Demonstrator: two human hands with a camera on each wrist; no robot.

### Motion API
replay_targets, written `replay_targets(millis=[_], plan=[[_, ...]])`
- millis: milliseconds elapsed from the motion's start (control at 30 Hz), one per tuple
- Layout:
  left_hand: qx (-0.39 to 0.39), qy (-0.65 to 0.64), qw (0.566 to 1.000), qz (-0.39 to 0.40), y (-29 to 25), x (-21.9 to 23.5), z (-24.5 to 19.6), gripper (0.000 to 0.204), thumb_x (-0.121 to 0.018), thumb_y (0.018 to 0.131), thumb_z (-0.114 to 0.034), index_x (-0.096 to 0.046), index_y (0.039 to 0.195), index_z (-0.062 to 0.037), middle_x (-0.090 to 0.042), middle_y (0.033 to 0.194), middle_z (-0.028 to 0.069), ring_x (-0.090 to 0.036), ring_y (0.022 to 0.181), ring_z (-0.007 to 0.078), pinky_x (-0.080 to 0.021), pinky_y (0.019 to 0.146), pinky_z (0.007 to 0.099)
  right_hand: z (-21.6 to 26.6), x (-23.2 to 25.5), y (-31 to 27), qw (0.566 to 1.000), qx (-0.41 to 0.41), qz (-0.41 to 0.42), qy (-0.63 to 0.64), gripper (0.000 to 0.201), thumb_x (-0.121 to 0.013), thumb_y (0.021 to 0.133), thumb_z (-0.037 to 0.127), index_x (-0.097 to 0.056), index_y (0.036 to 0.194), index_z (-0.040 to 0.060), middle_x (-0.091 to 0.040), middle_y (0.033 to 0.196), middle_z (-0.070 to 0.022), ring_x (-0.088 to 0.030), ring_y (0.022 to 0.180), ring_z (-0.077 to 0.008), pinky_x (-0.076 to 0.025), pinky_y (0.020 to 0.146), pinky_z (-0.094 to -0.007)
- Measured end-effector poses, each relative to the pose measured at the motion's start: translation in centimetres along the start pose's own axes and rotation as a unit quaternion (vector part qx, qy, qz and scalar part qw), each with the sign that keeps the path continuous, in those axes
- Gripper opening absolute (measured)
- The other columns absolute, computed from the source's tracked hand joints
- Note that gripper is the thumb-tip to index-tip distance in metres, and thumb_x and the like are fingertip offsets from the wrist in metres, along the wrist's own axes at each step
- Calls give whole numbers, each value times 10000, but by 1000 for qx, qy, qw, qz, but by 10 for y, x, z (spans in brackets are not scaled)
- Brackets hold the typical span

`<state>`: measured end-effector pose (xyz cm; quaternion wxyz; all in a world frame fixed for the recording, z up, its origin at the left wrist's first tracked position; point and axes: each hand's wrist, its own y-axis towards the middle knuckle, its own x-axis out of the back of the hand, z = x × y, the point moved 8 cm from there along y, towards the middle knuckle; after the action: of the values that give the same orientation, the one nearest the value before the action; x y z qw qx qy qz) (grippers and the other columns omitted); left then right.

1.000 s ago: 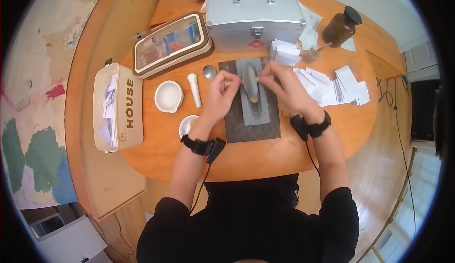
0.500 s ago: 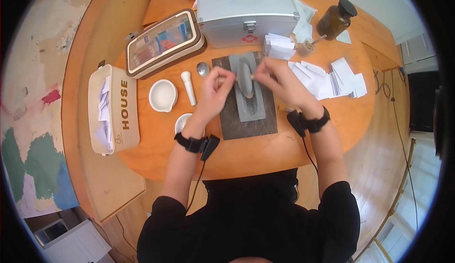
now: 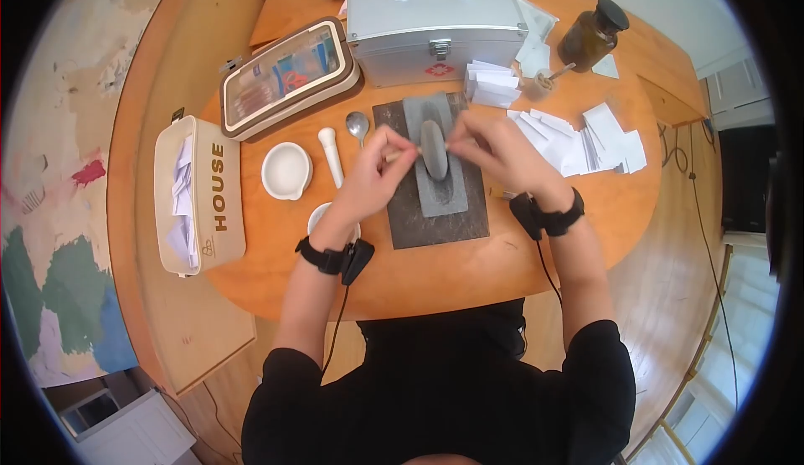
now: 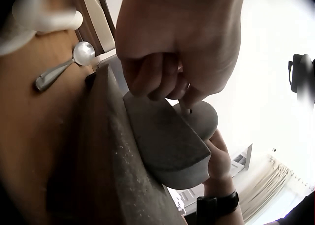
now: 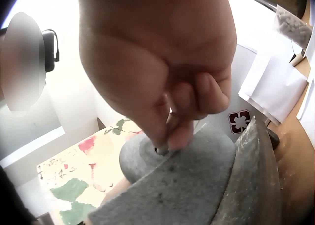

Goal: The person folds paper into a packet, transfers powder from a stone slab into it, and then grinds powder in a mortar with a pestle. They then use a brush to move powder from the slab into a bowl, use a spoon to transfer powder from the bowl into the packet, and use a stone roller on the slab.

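Note:
A grey stone grinding wheel stands upright in the long groove of a stone trough. My left hand pinches the light-coloured handle on the wheel's left side, thumb against fingers. On the other side, my right hand pinches the opposite handle end, mostly hidden by the fingers. In the left wrist view the wheel rises behind the trough's end. The right wrist view has the wheel beyond the trough wall, with fingertips right at its hub.
Under the trough lies a dark board. Left are a white mortar, a pestle, a spoon and a HOUSE bin. Behind stands a silver case; right are folded papers and a brown jar.
Over the last half second the wheel has rolled toward the body along the trough, both hands moving with it. The head view has shifted slightly since a second ago.

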<state>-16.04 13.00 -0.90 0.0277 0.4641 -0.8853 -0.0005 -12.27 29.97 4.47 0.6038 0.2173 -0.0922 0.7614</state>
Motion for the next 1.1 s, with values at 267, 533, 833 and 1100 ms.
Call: replay_targets(millis=[267,533,833,1100], plan=[[4,-15,1000,-19,5,-2,6,83,-618,957,-75,-543,927,-61,-482,712,-87,-360,592,-23,-270,505,181,-19,-1,-4,999,-42,-20,10,125,-647,910,139,-592,897,27,-611,708,-92,-547,587,-191,-420,566,-309],[12,13,1000,-8,5,0,5,83,-618,956,-73,-538,942,-60,-535,783,-67,-385,607,-24,-290,513,176,-6,2,-4,999,-47,4,-7,128,-640,918,120,-608,896,-2,-581,723,-45,-487,648,-86,-400,592,-260],[52,-48,997,17,-23,-10,2,96,-592,969,-48,-499,948,-59,-583,775,-64,-419,636,-31,-293,530,170,0,-7,-22,993,-100,38,39,110,-630,927,114,-596,923,10,-627,762,-57,-552,657,-147,-444,619,-287],[-2,-75,997,-29,12,-2,6,69,-590,972,-53,-526,997,-47,-599,860,-18,-450,687,-8,-333,558,170,-7,2,7,999,-34,-29,-13,124,-616,937,109,-552,935,3,-623,741,-101,-583,640,-202,-461,619,-313]])
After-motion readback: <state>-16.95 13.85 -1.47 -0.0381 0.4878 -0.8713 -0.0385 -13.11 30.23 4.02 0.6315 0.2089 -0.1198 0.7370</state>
